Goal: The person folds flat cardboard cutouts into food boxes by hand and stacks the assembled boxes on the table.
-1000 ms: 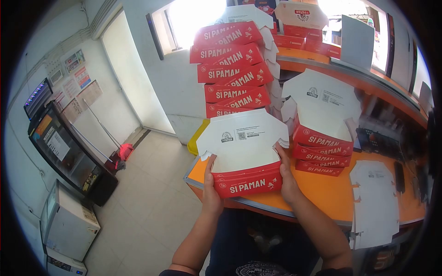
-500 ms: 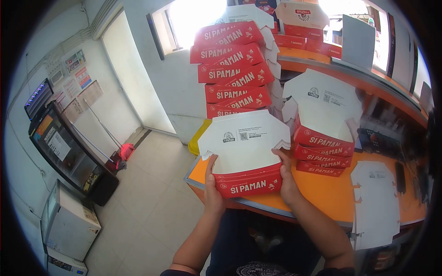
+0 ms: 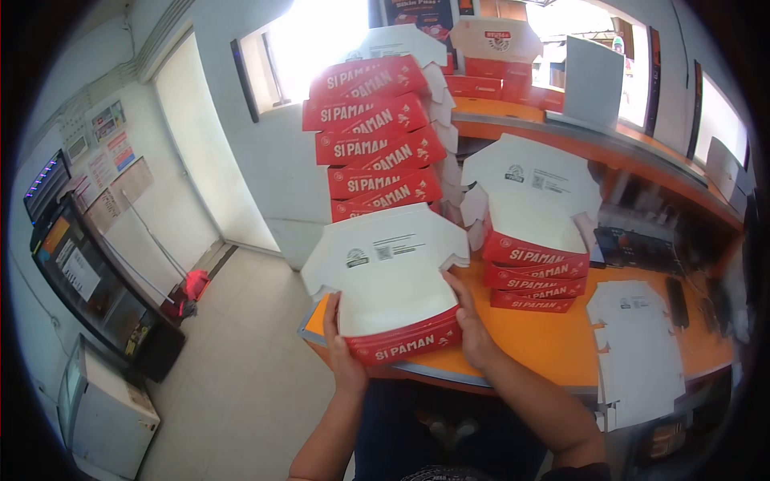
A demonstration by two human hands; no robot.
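A red cardboard food box (image 3: 405,345) lettered "SI PAMAN" stands with its white lid raised at the front edge of the orange counter. Several red edges along its front suggest nested boxes. My left hand (image 3: 349,362) is closed around its left side, and my right hand (image 3: 475,330) grips the right side. White inner walls and floor are visible, with nothing inside. Just right of it is a short stack of open red boxes (image 3: 536,276). Behind rises a taller stack of the same boxes (image 3: 377,148).
Flat white unfolded cartons (image 3: 638,353) lie at the counter's right, beside a dark slim object (image 3: 677,301). More boxes (image 3: 497,72) sit on the raised shelf behind. The orange counter (image 3: 533,341) ends near my body. A glass-door fridge (image 3: 96,280) stands left, across the tiled floor.
The head view has shifted, so the surroundings sit farther left. The held box now shows more of its inside, its front lower and more tilted. Both hands keep their grip on its sides.
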